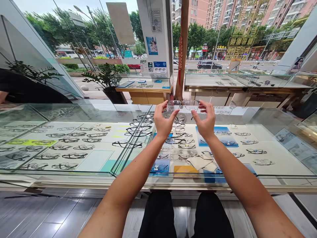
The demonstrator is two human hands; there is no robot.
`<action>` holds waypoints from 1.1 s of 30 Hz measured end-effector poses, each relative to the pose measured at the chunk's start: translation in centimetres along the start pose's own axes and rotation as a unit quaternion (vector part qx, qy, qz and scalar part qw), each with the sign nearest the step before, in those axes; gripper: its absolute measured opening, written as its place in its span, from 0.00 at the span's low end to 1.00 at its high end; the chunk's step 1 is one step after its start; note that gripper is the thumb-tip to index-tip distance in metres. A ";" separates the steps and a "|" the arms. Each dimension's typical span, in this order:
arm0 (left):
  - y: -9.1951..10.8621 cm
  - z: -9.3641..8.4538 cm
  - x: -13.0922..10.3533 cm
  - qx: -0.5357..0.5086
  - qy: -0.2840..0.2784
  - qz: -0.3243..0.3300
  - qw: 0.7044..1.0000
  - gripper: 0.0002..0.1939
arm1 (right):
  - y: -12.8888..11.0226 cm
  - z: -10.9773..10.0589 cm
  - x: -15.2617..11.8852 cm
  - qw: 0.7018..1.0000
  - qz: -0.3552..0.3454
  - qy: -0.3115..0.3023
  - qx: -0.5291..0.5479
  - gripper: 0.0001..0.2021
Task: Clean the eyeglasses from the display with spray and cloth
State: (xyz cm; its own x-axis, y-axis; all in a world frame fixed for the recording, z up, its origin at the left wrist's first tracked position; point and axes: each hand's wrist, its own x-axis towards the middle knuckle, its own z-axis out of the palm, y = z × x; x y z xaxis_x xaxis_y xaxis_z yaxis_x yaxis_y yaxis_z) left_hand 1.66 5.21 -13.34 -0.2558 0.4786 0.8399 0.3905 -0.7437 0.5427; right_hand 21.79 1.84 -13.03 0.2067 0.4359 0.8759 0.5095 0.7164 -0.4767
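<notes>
Both my hands hold up one pair of thin-rimmed eyeglasses above the glass counter. My left hand pinches the left side of the frame between thumb and fingers. On the other side, my right hand grips the right edge the same way. Small print shows on the right lens. Below my hands, several dark-framed glasses sit in a column on the counter. A crumpled pale cloth lies on the glass nearer to me.
Rows of eyeglasses fill the display case on the left. An orange-yellow card lies near the front edge. Farther off are a potted plant, a second display counter and large windows. Part of a person in black appears at far left.
</notes>
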 end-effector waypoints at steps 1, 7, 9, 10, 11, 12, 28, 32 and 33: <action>0.0 0.0 0.0 0.001 0.000 0.001 1.000 0.33 | 0.1 0.0 0.0 1.000 0.002 -0.004 -0.003 0.22; 0.2 -0.2 0.1 0.009 0.001 0.033 0.999 0.34 | 0.7 0.3 -0.2 1.000 -0.007 -0.020 -0.011 0.25; 0.3 -0.2 0.1 0.009 0.001 0.043 0.999 0.34 | 0.8 0.3 -0.3 0.999 -0.016 -0.020 -0.020 0.26; 0.3 -0.2 0.0 0.009 0.001 0.045 0.999 0.34 | 0.9 0.4 -0.3 0.999 -0.023 -0.018 -0.025 0.26; 0.2 -0.2 0.0 0.008 0.000 0.046 0.999 0.35 | 0.9 0.4 -0.3 0.999 -0.031 -0.014 -0.030 0.26; 0.2 -0.1 0.0 0.008 -0.001 0.045 0.999 0.35 | 1.0 0.4 -0.3 0.999 -0.039 -0.011 -0.036 0.26; 0.0 0.1 -0.3 0.018 0.022 0.068 0.997 0.35 | -0.1 0.3 -0.2 0.997 0.063 -0.025 0.041 0.24; 0.2 0.0 -0.3 0.031 0.027 0.085 0.996 0.34 | 0.2 0.4 0.1 0.984 0.141 -0.009 0.111 0.22; 0.2 0.0 -0.3 0.031 0.027 0.087 0.995 0.34 | 0.3 0.4 0.1 0.982 0.151 -0.005 0.117 0.22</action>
State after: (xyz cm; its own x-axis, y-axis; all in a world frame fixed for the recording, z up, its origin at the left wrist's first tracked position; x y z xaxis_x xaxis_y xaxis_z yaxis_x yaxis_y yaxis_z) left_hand 1.81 4.93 -13.51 -0.2258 0.3173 0.9211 0.4869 -0.7822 0.3888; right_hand 21.65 2.36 -13.08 0.3098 0.6529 0.6912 0.2201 0.6580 -0.7201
